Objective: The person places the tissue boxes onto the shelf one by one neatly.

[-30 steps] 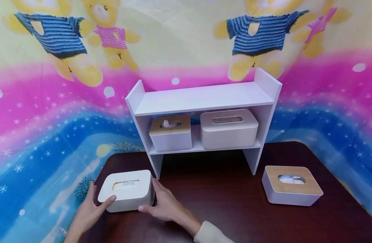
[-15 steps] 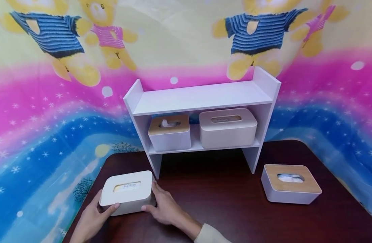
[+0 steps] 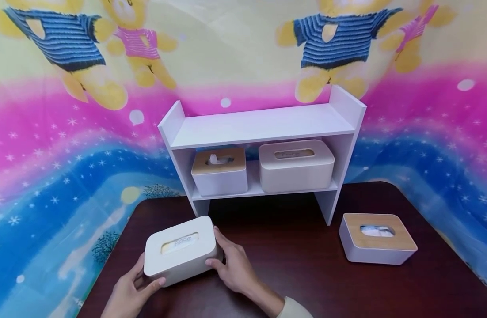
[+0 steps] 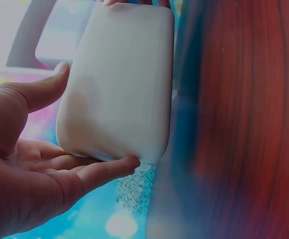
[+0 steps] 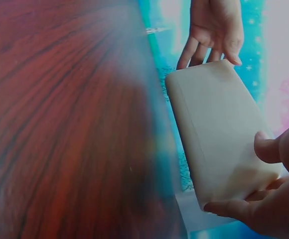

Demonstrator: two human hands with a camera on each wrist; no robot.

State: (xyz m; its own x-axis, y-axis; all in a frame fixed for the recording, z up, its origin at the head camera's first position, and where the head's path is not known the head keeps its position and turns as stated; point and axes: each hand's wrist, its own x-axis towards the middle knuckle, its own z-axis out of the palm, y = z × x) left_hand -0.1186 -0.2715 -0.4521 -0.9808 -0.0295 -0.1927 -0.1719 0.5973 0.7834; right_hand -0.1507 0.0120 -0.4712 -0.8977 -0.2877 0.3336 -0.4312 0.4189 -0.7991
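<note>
A cream tissue box (image 3: pixel 177 260) with a rounded lid and an oval slot, where "Face" lettering shows, is held between both hands at the front left of the head view. It is tilted, its right end farther back, and appears lifted off the table. My left hand (image 3: pixel 130 289) grips its left end, thumb on the front side. At its right end my right hand (image 3: pixel 237 267) holds on, thumb likewise in front. Both wrist views show the plain wall of the tissue box (image 4: pixel 122 79) with fingers around its ends; fingers behind it are partly hidden.
A white two-tier shelf (image 3: pixel 263 126) stands at the back of the dark table (image 3: pixel 307 282). Its lower tier bears a wood-topped tissue box (image 3: pixel 220 181) and a larger cream tissue box (image 3: pixel 297 174). Another wood-topped tissue box (image 3: pixel 378 240) sits at right. A patterned cloth (image 3: pixel 235 53) hangs behind.
Both hands have closed in on the cream tissue box and carried it rightward, tilting it with its right end raised. The view has shifted slightly; the other boxes stay put.
</note>
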